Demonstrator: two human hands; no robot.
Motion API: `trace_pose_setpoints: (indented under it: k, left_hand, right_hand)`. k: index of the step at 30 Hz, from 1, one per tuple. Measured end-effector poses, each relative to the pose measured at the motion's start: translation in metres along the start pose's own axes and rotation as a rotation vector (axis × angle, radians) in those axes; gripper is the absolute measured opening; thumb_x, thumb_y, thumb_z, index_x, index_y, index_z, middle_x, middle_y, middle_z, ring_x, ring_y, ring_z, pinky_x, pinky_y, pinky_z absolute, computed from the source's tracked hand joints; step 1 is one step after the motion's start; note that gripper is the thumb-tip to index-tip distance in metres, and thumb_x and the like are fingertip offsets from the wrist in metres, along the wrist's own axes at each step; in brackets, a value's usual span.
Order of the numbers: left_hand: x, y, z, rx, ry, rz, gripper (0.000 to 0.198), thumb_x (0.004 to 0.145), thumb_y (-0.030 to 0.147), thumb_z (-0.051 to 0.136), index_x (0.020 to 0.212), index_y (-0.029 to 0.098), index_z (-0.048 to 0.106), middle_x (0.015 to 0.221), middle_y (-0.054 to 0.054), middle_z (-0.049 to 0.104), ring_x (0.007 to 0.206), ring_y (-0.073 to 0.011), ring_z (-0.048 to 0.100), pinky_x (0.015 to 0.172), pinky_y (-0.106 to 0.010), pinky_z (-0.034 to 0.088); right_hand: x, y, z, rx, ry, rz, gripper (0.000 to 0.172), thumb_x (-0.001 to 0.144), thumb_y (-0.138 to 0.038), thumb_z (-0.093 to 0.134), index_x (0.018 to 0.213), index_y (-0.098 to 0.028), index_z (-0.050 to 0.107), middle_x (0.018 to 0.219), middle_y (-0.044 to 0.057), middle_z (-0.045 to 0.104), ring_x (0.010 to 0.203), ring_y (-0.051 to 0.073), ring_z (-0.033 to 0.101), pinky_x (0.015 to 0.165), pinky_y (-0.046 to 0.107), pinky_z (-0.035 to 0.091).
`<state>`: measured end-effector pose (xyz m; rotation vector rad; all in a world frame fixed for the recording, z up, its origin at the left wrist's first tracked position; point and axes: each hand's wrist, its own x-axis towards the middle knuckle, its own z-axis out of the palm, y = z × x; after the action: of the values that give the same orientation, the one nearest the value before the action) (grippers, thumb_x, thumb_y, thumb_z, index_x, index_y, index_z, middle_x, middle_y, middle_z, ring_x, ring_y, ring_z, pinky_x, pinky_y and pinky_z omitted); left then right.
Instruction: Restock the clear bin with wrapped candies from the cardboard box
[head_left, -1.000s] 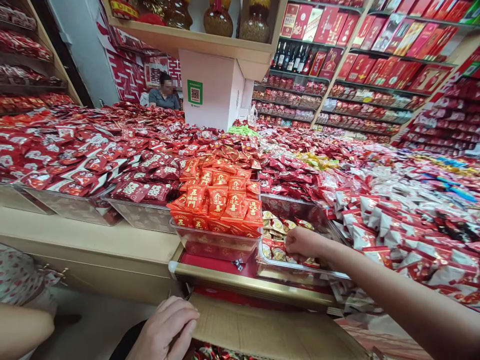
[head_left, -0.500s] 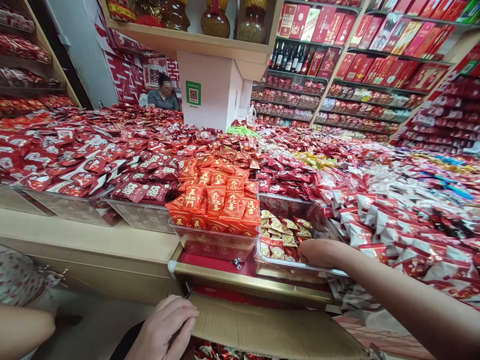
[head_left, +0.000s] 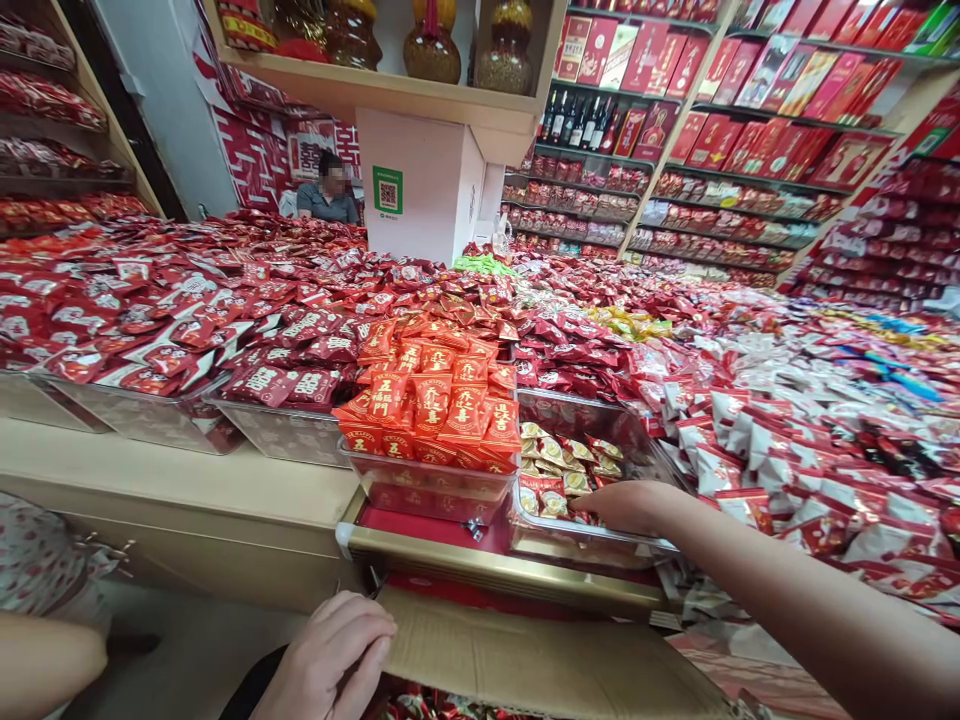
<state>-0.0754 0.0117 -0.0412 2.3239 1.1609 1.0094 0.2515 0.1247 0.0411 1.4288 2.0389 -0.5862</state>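
My left hand (head_left: pixel 330 650) is at the bottom, its bent fingers closed over the left edge of a brown cardboard box (head_left: pixel 525 645). Red-wrapped sweets (head_left: pixel 442 703) show inside below the flap. My right hand (head_left: pixel 628 505) reaches in from the right, low in a clear plastic bin (head_left: pixel 551 528). Its fingers are down among gold-and-red wrapped sweets (head_left: pixel 555 450), so their grip is hidden. Left of that bin stands another clear bin (head_left: pixel 427 478), heaped with orange-red packets (head_left: pixel 435 400) with gold lettering.
Sweets in bins cover the counter, dark red packets (head_left: pixel 289 365) leftward and white-and-red ones (head_left: pixel 739 440) rightward. A gold-edged counter front (head_left: pixel 495 560) runs between the bins and box. Another person's arm (head_left: pixel 49 655) is at lower left; a person (head_left: pixel 328 200) sits behind a pillar (head_left: pixel 412 180).
My right hand has shifted slightly left and deeper among the gold-and-red sweets. My left hand stays on the box edge.
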Motion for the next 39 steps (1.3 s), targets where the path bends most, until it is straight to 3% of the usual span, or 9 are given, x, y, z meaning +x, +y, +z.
trace_pose_setpoints:
  k: [4,8,12,15,19,22,29,33,39]
  left_hand:
    - [-0.001,-0.001,0.001,0.001,0.0,-0.009,0.008,0.079,0.019,0.049,0.084,0.021,0.055,0.077,-0.002,0.061,0.075,-0.0153,0.053,0.074,-0.027,0.042]
    - [0.0,0.001,0.0,-0.002,0.007,-0.016,0.009,0.079,0.02,0.049,0.083,0.021,0.056,0.076,-0.001,0.061,0.074,-0.0149,0.053,0.073,-0.026,0.042]
    - [0.001,0.002,0.0,0.007,0.031,-0.021,0.009,0.079,0.021,0.048,0.081,0.021,0.057,0.075,-0.001,0.062,0.074,-0.0147,0.054,0.075,-0.027,0.042]
    - [0.001,0.002,0.0,0.012,0.033,-0.018,0.009,0.079,0.021,0.048,0.081,0.021,0.057,0.075,-0.001,0.062,0.074,-0.0145,0.054,0.074,-0.026,0.042]
    - [0.001,0.002,-0.001,0.034,0.016,-0.014,0.009,0.079,0.02,0.047,0.081,0.021,0.056,0.074,-0.001,0.061,0.073,-0.0146,0.054,0.073,-0.026,0.043]
    - [0.002,0.001,-0.004,0.065,-0.034,0.023,0.009,0.079,0.017,0.048,0.083,0.021,0.055,0.074,-0.001,0.062,0.072,-0.0143,0.055,0.07,-0.025,0.045]
    - [0.004,0.001,-0.006,0.079,-0.035,0.046,0.01,0.078,0.017,0.048,0.084,0.021,0.055,0.075,-0.002,0.062,0.073,-0.0147,0.056,0.066,-0.023,0.046]
    - [0.004,0.0,-0.006,0.129,-0.08,0.085,0.011,0.077,0.014,0.049,0.085,0.02,0.054,0.074,-0.002,0.062,0.072,-0.0143,0.057,0.069,-0.024,0.047]
    - [0.006,0.0,-0.007,0.118,-0.048,0.088,0.011,0.077,0.015,0.049,0.084,0.021,0.055,0.074,-0.001,0.063,0.071,-0.014,0.058,0.068,-0.023,0.047]
  right_hand:
    - [0.005,0.001,0.001,-0.045,-0.077,-0.045,0.044,0.075,-0.011,0.036,0.116,-0.016,0.049,0.116,0.016,0.055,0.103,0.027,0.053,0.081,0.038,0.04]
    - [-0.001,0.002,-0.005,-0.054,-0.105,-0.037,0.055,0.068,-0.009,0.046,0.121,-0.022,0.045,0.117,0.013,0.054,0.103,0.027,0.053,0.077,0.035,0.042]
    - [-0.003,0.003,-0.009,-0.008,-0.066,0.036,0.053,0.063,-0.008,0.048,0.113,-0.027,0.053,0.094,0.006,0.067,0.079,0.022,0.063,0.064,0.028,0.046]
    - [0.002,0.002,-0.008,0.064,-0.059,0.097,0.053,0.065,-0.008,0.045,0.115,-0.024,0.051,0.089,0.008,0.067,0.066,0.02,0.064,0.056,0.028,0.046]
    - [0.008,0.0,-0.006,0.184,-0.152,0.181,0.063,0.068,-0.009,0.042,0.129,-0.021,0.032,0.091,0.013,0.065,0.056,0.02,0.063,0.045,0.028,0.046]
    - [0.011,0.002,-0.004,0.214,-0.112,0.234,0.071,0.067,-0.006,0.041,0.133,-0.018,0.017,0.081,0.014,0.066,0.053,0.019,0.062,0.042,0.026,0.045]
    - [0.014,0.0,-0.004,0.185,-0.105,0.251,0.054,0.068,-0.009,0.046,0.121,-0.016,0.04,0.069,0.01,0.066,0.05,0.019,0.06,0.044,0.028,0.045]
    - [0.007,-0.008,-0.013,0.045,-0.043,0.239,0.032,0.067,-0.013,0.053,0.099,-0.013,0.058,0.062,0.008,0.065,0.052,0.019,0.061,0.048,0.029,0.046]
    - [-0.005,-0.013,-0.028,-0.093,0.116,0.193,0.027,0.069,-0.009,0.045,0.088,-0.008,0.064,0.094,0.019,0.064,0.086,0.026,0.06,0.065,0.031,0.044]
